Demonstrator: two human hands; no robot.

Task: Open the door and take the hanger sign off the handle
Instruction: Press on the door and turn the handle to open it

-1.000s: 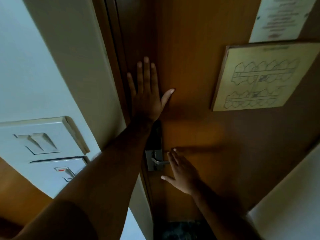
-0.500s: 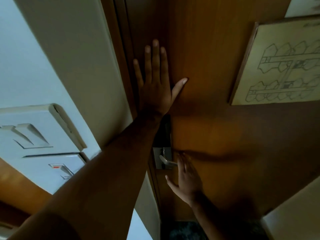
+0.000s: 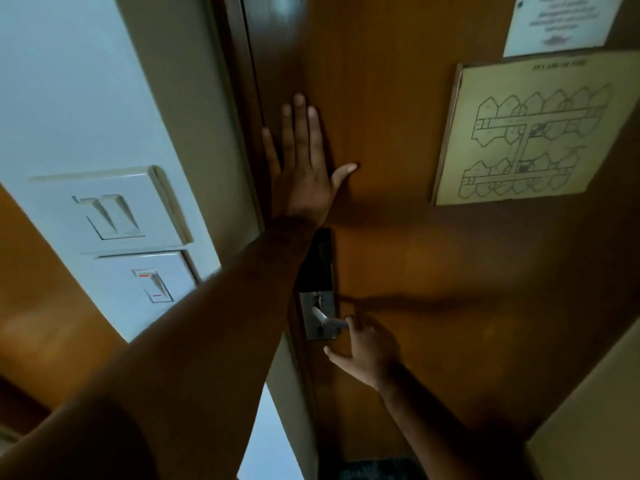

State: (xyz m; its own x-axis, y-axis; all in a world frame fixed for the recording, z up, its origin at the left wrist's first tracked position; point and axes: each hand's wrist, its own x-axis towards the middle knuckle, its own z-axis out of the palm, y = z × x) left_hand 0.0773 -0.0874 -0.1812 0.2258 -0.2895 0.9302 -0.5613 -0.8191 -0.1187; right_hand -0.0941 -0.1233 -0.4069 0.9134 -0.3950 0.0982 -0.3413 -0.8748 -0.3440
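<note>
Forearms filled the foreground, both reaching up toward the wooden door [image 3: 398,244]. Lower and nearer, the right hand [image 3: 369,348] had its fingertips [image 3: 349,322] touching the free end of the metal handle [image 3: 329,318], thumb spread below and nothing gripped; the fingers curled loosely, not closed round the lever. Higher up, the left hand [image 3: 301,174] lay flat and open on the door beside the frame [image 3: 242,133], fingers spread, holding nothing. The door stood shut against the frame. No hanger sign showed on this handle; I judged it hung on the far side, out of sight. Beyond, a floor plan [image 3: 526,129] and a paper notice [image 3: 561,22] were fixed to the door, with light switches [image 3: 114,216] on the wall at left. The step in hand looked like the opening itself. Next, the right hand would need to wrap the lever, press it down, and swing the door clear.
</note>
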